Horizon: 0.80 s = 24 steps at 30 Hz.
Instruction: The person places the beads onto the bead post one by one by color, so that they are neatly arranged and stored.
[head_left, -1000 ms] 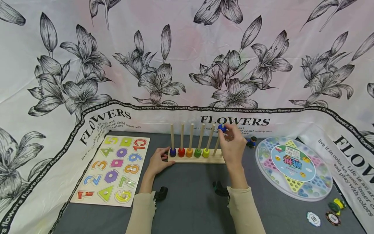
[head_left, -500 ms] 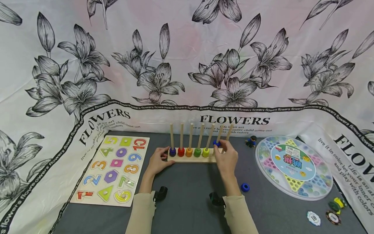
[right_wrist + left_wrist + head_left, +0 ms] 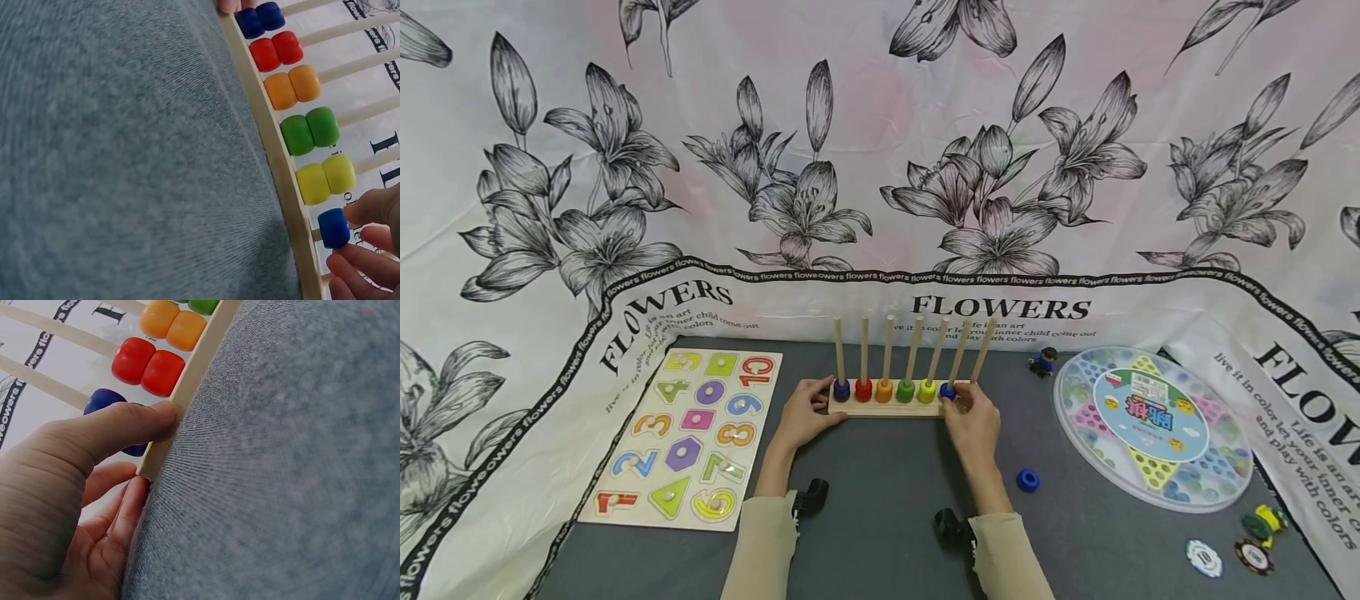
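Note:
A wooden peg rack (image 3: pixel 887 409) with upright dowels carries coloured beads in pairs: dark blue (image 3: pixel 841 389), red (image 3: pixel 275 51), orange (image 3: pixel 292 87), green (image 3: pixel 310 130) and yellow (image 3: pixel 325 179). My left hand (image 3: pixel 805 414) grips the rack's left end, thumb along the front edge beside the dark blue beads, fingers behind and below. With thumb and fingertips my right hand (image 3: pixel 973 425) pinches a single blue bead (image 3: pixel 334 228) threaded on the peg right of the yellow pair, slightly above the base. The rightmost peg (image 3: pixel 985 350) shows no bead above the hand; its foot is hidden.
Another blue bead (image 3: pixel 1027 480) lies on the grey cloth right of my right forearm. A number puzzle board (image 3: pixel 685 442) lies left, a round game board (image 3: pixel 1150 425) right. Near it are a small figure (image 3: pixel 1043 362), a yellow-green toy (image 3: pixel 1265 525) and two chips (image 3: pixel 1204 558).
My right hand has come left and down, bringing the blue bead from above the pegs down its peg nearly to the base. The loose blue bead came into view. The left hand stayed put.

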### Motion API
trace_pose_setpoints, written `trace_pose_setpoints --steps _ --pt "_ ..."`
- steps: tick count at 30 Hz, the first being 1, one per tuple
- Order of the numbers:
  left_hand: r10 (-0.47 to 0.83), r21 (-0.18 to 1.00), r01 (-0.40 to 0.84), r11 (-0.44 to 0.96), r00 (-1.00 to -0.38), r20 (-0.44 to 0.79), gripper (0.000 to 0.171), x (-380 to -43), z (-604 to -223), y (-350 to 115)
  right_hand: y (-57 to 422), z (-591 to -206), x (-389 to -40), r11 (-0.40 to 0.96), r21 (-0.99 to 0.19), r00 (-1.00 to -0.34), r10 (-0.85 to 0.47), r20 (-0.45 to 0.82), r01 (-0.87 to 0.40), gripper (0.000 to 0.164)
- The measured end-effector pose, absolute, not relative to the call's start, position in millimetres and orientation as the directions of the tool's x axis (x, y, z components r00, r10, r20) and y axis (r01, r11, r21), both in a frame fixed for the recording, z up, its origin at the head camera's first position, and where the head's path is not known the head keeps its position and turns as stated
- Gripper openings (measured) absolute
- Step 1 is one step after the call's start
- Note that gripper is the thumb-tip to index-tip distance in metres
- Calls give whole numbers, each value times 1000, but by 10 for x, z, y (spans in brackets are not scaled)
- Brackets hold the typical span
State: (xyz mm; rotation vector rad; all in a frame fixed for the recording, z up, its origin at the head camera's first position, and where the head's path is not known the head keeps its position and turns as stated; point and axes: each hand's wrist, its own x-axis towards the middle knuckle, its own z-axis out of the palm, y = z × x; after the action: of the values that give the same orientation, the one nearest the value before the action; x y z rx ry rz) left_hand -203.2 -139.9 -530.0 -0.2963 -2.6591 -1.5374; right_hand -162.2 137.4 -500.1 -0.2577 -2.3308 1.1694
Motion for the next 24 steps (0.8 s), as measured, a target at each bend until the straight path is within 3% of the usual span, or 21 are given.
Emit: trace_pose_setpoints --steps 14,24 --pt "142 845 207 492 -977 157 67 -2044 -5313 -1413 1487 -5094 -1581 556 -828 -883 350 312 -72 23" --pt "149 846 211 489 -976 157 68 -2041 -5317 -1407 1955 -4952 -1212 396 -907 -914 301 274 -141 24"
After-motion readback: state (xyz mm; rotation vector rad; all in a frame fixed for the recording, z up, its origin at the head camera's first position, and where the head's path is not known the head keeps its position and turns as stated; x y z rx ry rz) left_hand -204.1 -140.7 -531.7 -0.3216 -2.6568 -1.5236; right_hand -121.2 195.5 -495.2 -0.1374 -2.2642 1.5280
